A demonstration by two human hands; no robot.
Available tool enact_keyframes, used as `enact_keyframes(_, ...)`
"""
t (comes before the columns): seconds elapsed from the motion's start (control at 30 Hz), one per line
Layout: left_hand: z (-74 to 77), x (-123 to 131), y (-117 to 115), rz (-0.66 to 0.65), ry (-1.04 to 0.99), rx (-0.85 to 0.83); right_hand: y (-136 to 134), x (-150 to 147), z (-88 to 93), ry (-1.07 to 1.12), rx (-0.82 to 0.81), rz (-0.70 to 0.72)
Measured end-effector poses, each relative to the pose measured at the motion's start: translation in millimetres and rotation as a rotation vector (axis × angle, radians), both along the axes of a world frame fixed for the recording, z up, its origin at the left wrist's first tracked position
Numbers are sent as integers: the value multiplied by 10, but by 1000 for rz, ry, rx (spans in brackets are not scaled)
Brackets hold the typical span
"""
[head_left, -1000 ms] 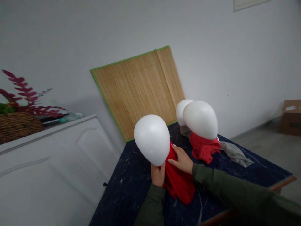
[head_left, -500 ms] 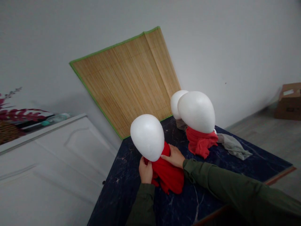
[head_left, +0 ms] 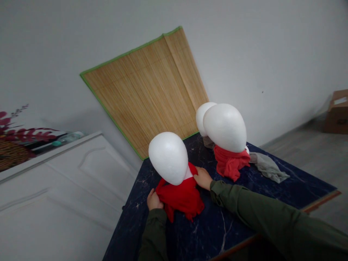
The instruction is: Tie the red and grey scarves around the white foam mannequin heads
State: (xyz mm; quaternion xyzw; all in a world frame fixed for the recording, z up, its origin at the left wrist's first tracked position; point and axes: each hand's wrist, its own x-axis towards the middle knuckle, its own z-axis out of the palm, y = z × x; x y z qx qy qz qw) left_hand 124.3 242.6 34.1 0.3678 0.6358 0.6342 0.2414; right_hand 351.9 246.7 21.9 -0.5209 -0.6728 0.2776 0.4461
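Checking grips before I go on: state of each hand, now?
Left hand: closed, holding the bright red cloth.
Right hand: closed, holding the same cloth.

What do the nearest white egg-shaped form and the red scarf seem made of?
White egg-shaped form: possibly plastic or foam, smooth, fairly matte, with soft shading. Red scarf: dull fabric, judging by its loose folds; fibre unclear.

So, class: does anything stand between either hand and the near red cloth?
Nothing visible does. The left hand grips the near red cloth at its left side, and the right hand holds its upper right edge. The white head rises between the hands, blocking neither.
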Motion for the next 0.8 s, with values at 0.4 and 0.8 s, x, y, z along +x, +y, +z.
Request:
enact_keyframes(0.4, 69, 488, -250, -427, 455, 197, 101, 58, -45, 504, -159, -202)
enact_keyframes(0.8, 286, 464, -423, -343, 353, 31, 10, 4, 61, 996, -376, -16)
